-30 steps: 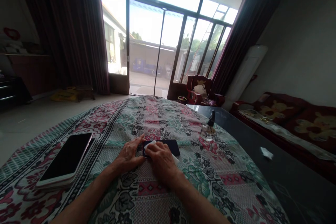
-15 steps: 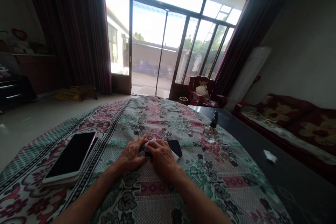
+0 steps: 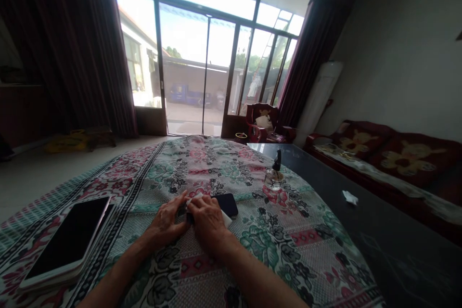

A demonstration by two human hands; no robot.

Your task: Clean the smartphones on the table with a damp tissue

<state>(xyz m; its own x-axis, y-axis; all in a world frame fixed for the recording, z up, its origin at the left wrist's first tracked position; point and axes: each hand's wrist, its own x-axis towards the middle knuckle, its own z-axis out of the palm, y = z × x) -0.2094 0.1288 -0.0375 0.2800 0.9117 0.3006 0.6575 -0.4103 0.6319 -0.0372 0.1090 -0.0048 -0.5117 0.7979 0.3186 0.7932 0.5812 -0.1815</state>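
Observation:
A dark smartphone (image 3: pixel 227 204) lies flat on the flowered tablecloth (image 3: pixel 197 264), partly covered by my hands. My right hand (image 3: pixel 210 224) is closed over a white tissue (image 3: pixel 227 220) and presses it on the phone; a corner of the tissue sticks out beneath the palm. At the phone's left end, my left hand (image 3: pixel 166 221) grips its edges, with the fingers on the far side and the thumb on the near one. Some of the left fingertips are hidden behind the right hand.
A tablet (image 3: pixel 68 238) lies on top of another flat device at the left. A clear spray bottle (image 3: pixel 274 178) with a black nozzle stands right of the phone. Crumpled white paper (image 3: pixel 350 198) sits on the dark table (image 3: pixel 382 245). Beyond are a red sofa (image 3: pixel 404 154) and glass doors (image 3: pixel 191 72).
The view has turned to the right, so everything sits further left in the picture. My right hand has shifted slightly over the phone with the tissue; the left hand keeps its place.

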